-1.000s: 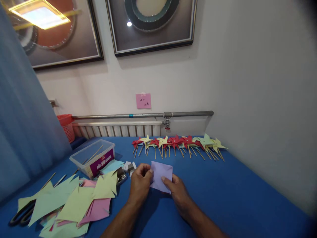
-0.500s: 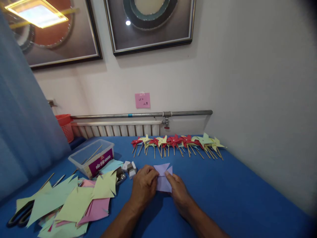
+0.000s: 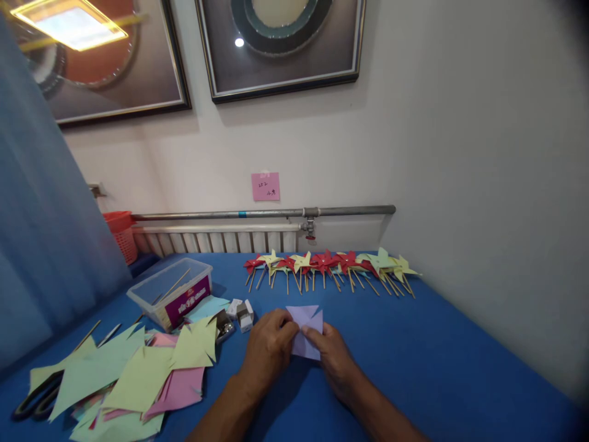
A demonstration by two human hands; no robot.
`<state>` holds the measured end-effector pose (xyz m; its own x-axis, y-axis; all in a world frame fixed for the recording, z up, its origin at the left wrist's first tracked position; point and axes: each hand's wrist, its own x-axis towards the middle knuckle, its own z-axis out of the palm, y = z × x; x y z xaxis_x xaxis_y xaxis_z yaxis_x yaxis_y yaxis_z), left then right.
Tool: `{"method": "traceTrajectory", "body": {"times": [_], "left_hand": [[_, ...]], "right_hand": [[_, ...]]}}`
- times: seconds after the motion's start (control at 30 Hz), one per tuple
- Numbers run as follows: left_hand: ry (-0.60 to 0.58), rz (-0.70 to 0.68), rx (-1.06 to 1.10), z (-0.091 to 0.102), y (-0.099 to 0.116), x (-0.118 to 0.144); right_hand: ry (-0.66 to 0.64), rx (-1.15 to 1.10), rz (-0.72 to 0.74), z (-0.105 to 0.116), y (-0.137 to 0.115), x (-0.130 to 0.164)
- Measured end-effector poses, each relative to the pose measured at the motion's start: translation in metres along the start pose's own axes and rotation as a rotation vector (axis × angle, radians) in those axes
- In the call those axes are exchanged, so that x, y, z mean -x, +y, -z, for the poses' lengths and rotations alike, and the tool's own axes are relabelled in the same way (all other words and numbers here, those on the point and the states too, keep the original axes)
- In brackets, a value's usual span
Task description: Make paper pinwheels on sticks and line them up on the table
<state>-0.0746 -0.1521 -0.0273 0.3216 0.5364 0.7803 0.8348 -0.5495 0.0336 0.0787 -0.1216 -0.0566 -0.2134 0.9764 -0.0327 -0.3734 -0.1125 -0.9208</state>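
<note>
Between my two hands, above the blue table, is a purple square of paper [image 3: 311, 318] with a slit cut in from its upper right corner. My left hand [image 3: 271, 336] is closed on the paper's left side, its thumb and finger pinched near the middle. My right hand [image 3: 334, 351] grips the right side, with the thumb lying on the paper close to its centre. Whatever may sit between the left fingertips is hidden. Left of my hands lie an open small white box [image 3: 243, 316] and a dark box of metal pins [image 3: 224, 326].
Slit paper squares [image 3: 138, 377] in several colours are heaped at the left, with black-handled scissors [image 3: 43, 393] partly beneath. Behind them stands a clear plastic box [image 3: 168, 288] holding sticks. Finished paper pinwheels [image 3: 324, 261] lie in a row along the back, below a wall pipe [image 3: 257, 214].
My right thumb has slid down and left toward the middle of the purple paper. The paper's upper right corner, bent under the thumb before, now lies flatter.
</note>
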Motion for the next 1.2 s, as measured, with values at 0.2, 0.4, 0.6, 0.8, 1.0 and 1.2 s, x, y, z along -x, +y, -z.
{"method": "traceTrajectory", "body": {"times": [0.2,0.4,0.6,0.8,1.0,1.2], "left_hand": [[-0.049,0.055,0.13,0.003,0.003,0.001],[-0.087,0.602,0.496,0.007,0.001,-0.008],[-0.232,0.995,0.97,-0.006,-0.01,-0.007],[-0.255,1.043,0.999,-0.012,-0.01,-0.004],[-0.264,1.036,0.988,-0.018,-0.011,-0.001],[-0.227,1.038,0.978,-0.019,-0.01,-0.001]], "right_hand": [[0.059,0.118,0.026,0.007,0.006,-0.007],[0.096,0.171,0.084,0.011,0.006,-0.008],[0.034,0.294,0.098,0.008,0.001,-0.003],[0.004,0.361,0.094,0.007,0.003,-0.004],[-0.001,0.341,0.058,0.005,0.004,-0.003],[-0.068,0.309,0.043,0.003,0.002,0.001]]}}
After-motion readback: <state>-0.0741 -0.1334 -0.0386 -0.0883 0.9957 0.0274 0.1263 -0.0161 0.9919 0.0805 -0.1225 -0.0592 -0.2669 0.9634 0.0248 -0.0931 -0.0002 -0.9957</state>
